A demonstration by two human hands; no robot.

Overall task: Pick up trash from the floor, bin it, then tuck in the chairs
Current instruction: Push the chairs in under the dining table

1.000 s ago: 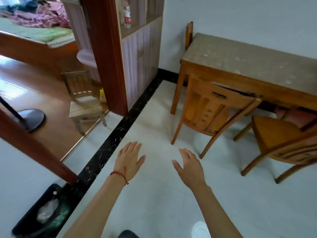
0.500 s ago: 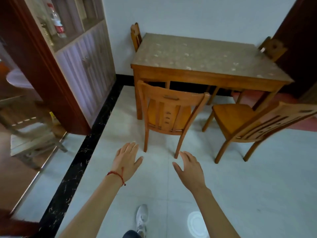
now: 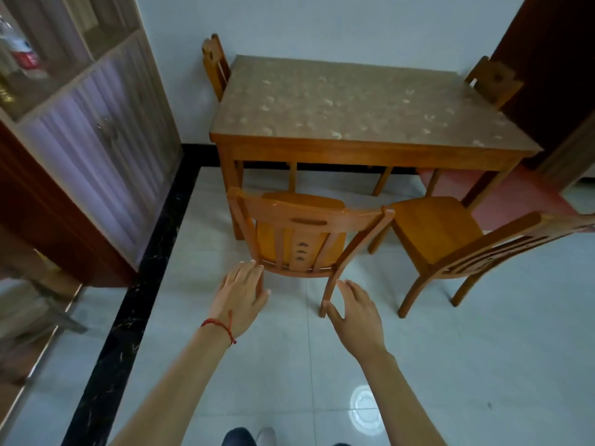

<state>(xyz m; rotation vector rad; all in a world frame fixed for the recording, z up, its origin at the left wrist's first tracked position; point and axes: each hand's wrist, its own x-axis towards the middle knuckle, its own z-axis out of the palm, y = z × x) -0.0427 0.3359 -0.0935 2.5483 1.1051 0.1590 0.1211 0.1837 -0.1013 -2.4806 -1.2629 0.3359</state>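
A wooden chair (image 3: 309, 217) stands pulled out from the wooden table (image 3: 370, 149), its back towards me. A second wooden chair (image 3: 450, 233) stands to its right, turned at an angle and away from the table. My left hand (image 3: 241, 291) is open with fingers spread, just below the near chair's left back post. My right hand (image 3: 357, 313) is open too, close to the chair's right rear leg. Neither hand grips anything. No trash shows on the floor.
Two more chairs (image 3: 215, 66) (image 3: 492, 80) are tucked at the table's far ends. A tall cabinet (image 3: 90, 133) lines the left side beyond a black floor strip (image 3: 135, 300). A dark door (image 3: 553, 69) is at the right. Pale tiles (image 3: 483, 365) spread around me.
The view has swung right and closer to the table; the bin and doorway have left the frame. Both open hands have come forward up to the near chair's back.
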